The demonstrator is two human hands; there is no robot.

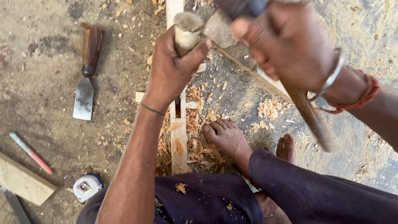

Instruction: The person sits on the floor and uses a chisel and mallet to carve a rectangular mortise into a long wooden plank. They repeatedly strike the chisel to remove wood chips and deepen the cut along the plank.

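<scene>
Step in hand: chopping a mortise. The left hand (170, 72) is clamped around a wooden-handled chisel (185, 33), held upright with its blade in a slot in the wood strip (178, 145) lying on the floor. The right hand (286, 41) is closed on a hammer (306, 112), raised and blurred. The next blow likely calls for a square strike on the chisel's top.

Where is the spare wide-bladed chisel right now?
The spare chisel lies on the ground at upper left, left of the left hand, above the tape measure.
</scene>
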